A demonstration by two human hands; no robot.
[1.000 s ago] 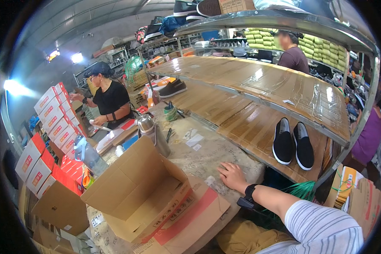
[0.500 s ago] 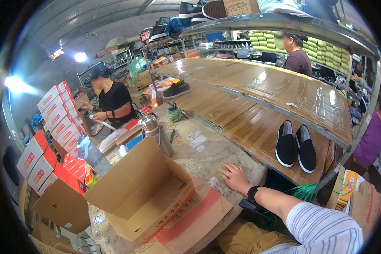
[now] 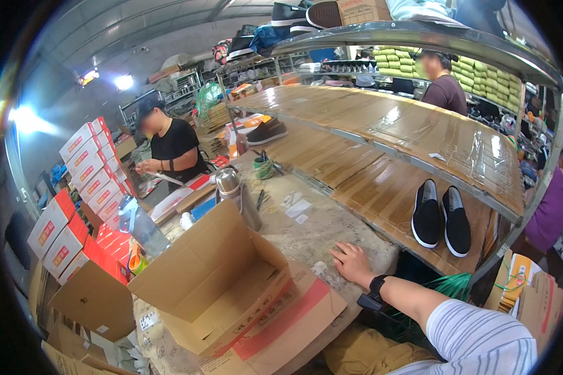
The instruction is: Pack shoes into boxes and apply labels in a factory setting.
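My right hand (image 3: 353,262) rests palm down on the worktable (image 3: 294,240), its fingers spread and holding nothing. A black band circles that wrist. Left of it an open cardboard box (image 3: 231,294) with a red stripe stands on the table, its flap raised and its inside showing bare cardboard. To the right of the hand, a pair of black slip-on shoes (image 3: 441,217) with white soles lies on the lower shelf of a metal rack. My left hand is out of the picture.
Behind the box stand a steel flask (image 3: 238,195) and a clear plastic bottle (image 3: 141,228). White and red shoeboxes (image 3: 94,172) are stacked at the left. A metal rack (image 3: 381,147) borders the table's right side. One person (image 3: 172,144) works across the table; another (image 3: 444,90) is beyond the rack.
The whole view has shifted slightly. Across the table, the person has brought both hands together. My right hand keeps its place on the table.
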